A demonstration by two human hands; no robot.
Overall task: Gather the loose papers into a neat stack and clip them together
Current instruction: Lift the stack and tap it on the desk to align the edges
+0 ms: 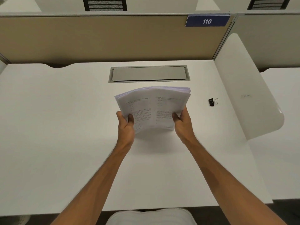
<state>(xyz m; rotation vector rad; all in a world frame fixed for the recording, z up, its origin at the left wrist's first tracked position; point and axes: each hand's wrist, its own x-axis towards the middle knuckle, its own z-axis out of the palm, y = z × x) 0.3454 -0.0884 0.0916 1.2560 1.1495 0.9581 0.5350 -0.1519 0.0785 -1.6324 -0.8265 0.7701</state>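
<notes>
Presently, the white bench (pixel 65 127) fills most of the view, bounded at the rear by a tan partition (pixel 97 39) bearing a blue plate (pixel 207 21) marked 110; a closed grey cable hatch (pixel 149 73) is set into the bench near its rear edge; a stack of papers (pixel 152 104) is held upright above the bench centre, just in front of the hatch, its top edges fanned and uneven; the left hand (pixel 125 125) grips the stack's lower left edge, thumb on the printed face; the right hand (pixel 183 122) clasps the lower right edge likewise; a black binder clip (pixel 213 101) lies on the bench, well to the right of the papers, untouched.
</notes>
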